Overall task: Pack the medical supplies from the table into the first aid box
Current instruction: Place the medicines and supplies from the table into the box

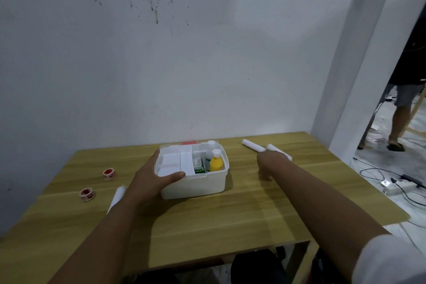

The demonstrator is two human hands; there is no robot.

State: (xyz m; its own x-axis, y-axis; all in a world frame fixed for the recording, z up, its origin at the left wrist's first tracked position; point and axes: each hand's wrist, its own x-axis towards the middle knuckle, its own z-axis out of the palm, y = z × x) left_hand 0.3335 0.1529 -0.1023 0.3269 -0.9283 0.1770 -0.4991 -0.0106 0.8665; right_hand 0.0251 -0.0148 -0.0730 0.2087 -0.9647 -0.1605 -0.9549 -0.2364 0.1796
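A white first aid box (198,183) stands open in the middle of the wooden table (230,221). Inside it are a yellow bottle (216,163), a white-capped bottle (211,148), a green packet (199,169) and a white tray insert (175,161). My left hand (152,180) grips the box's left front corner, thumb over the rim. My right hand (265,163) reaches toward two white rolls (252,145) (279,151) at the back right; its fingers are hidden behind the wrist. Two red tape rolls (109,173) (87,193) and a white roll (117,196) lie on the left.
A stained white wall stands right behind the table. On the right a white pillar (359,76) borders an opening where a person's legs (398,117) stand. A power strip (396,185) and cables lie on the floor there.
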